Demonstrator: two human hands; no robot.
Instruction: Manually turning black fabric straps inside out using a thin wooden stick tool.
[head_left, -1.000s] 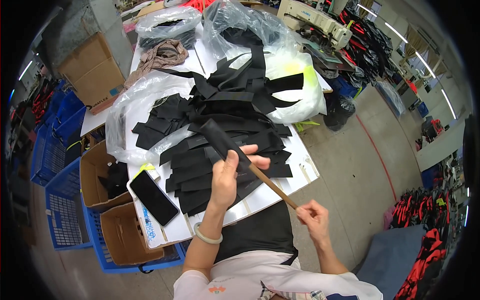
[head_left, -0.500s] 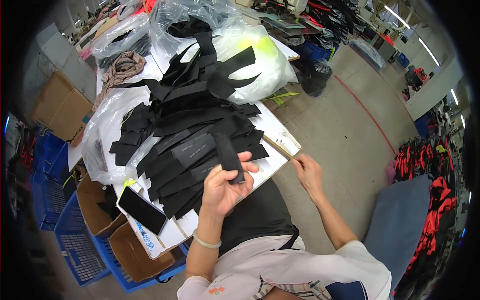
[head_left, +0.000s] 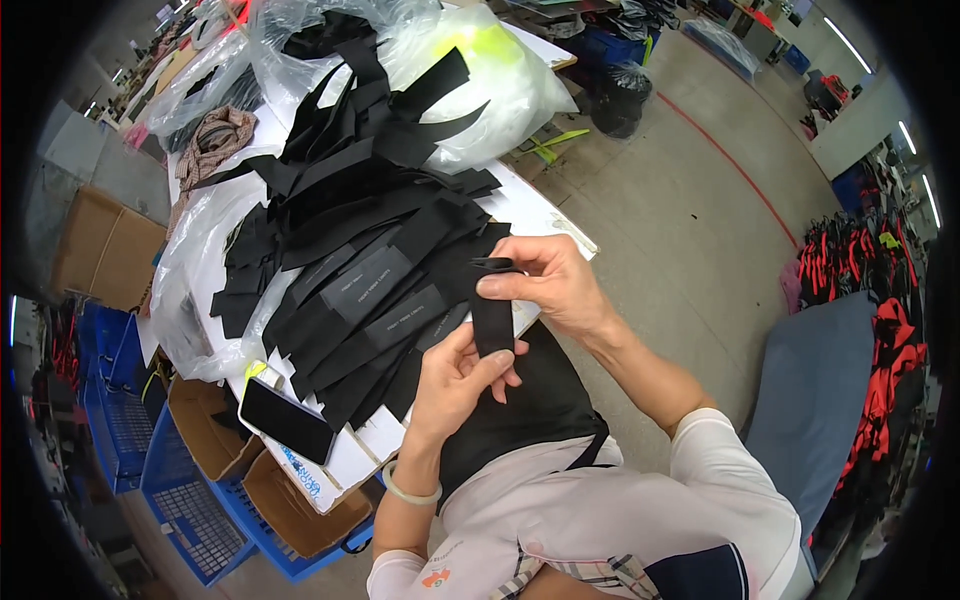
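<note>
A short black fabric strip is stretched upright between my two hands, in front of the table's near right side. Its lower end is pinched between thumb and fingers of my left hand. At the top, my right hand grips the other end, where the fabric looks doubled over. Just left of the hands lies a heap of similar black strips, several with pale printing on grey patches. More strips rise loosely at the heap's far side.
The heap rests on a white table. A phone lies at its near left corner. Clear plastic bags and a stuffed white bag flank the strips. Below left are cardboard boxes and blue crates.
My right hand has moved up and left from the table's right corner to the strip and taken its upper end. The strip, still in my left hand, stands more upright.
</note>
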